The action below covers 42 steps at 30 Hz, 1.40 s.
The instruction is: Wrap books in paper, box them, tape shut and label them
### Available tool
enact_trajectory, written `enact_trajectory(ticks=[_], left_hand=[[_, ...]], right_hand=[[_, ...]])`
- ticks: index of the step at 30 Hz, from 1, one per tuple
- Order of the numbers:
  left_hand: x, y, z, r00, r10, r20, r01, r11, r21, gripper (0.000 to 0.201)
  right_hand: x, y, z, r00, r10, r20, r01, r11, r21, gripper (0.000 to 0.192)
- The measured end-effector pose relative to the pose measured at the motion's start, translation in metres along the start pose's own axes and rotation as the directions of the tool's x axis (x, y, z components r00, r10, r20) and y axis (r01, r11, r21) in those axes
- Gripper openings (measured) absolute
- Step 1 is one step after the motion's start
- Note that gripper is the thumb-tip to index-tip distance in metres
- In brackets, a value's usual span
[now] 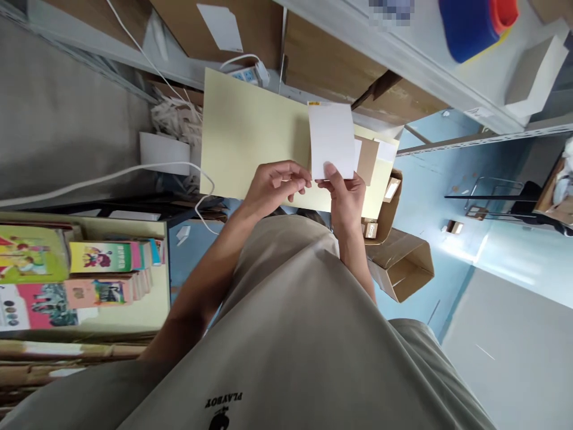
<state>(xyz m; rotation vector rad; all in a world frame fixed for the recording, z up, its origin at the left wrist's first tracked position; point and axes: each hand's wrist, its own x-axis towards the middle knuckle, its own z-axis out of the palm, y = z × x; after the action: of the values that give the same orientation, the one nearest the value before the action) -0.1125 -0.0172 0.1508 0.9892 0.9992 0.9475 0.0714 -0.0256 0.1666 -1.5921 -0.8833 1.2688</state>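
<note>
Head view: at frame centre the left hand [274,186] and right hand [345,192] both pinch the lower edge of a white paper slip [332,141], held over a pale yellow sheet [250,137]. Colourful books [67,272] lie lower left; an open cardboard box [405,263] sits right of the hands; white cable [102,178] crosses left.

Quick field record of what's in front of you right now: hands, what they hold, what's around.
left hand: pinches the lower left corner of the white card
right hand: grips the card's lower edge, thumb on its face
white card: blank side toward the camera, held upright
behind card: pale yellow sheet, brown card piece
floor right: open cardboard box
left: stacks of picture books
top: shelf with cartons, white cable
</note>
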Motion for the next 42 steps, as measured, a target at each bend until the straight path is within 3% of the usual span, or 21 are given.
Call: enact_trajectory(ticks=[14,18,26,32,37,42], left_hand=[[-0.021,0.007,-0.016,0.999,0.016,-0.042,-0.018,0.999,-0.044,0.03],[-0.024,0.005,-0.021,0.999,0.024,-0.049,-0.026,0.998,-0.05,0.03],[-0.026,0.003,-0.031,0.995,0.071,-0.075,-0.074,0.997,-0.03,0.024],[-0.026,0.001,-0.039,0.984,0.115,-0.135,-0.113,0.993,0.025,0.03],[-0.025,0.003,-0.054,0.981,0.158,-0.113,-0.14,0.979,0.15,0.02],[-0.021,0.003,-0.065,0.981,0.185,-0.054,-0.166,0.952,0.258,0.013]], right_hand=[[-0.029,-0.009,0.041,0.991,-0.126,-0.052,0.124,0.992,-0.034,0.045],[-0.034,-0.001,0.044,0.993,-0.113,-0.026,0.109,0.986,-0.123,0.048],[-0.035,-0.002,0.054,0.997,-0.057,-0.045,0.052,0.994,-0.1,0.05],[-0.023,0.003,0.058,0.998,-0.031,0.061,0.043,0.977,-0.209,0.061],[-0.033,-0.009,0.056,0.975,-0.193,0.107,0.217,0.924,-0.314,0.045],[-0.04,-0.019,0.06,0.965,-0.193,0.178,0.244,0.911,-0.333,0.036]])
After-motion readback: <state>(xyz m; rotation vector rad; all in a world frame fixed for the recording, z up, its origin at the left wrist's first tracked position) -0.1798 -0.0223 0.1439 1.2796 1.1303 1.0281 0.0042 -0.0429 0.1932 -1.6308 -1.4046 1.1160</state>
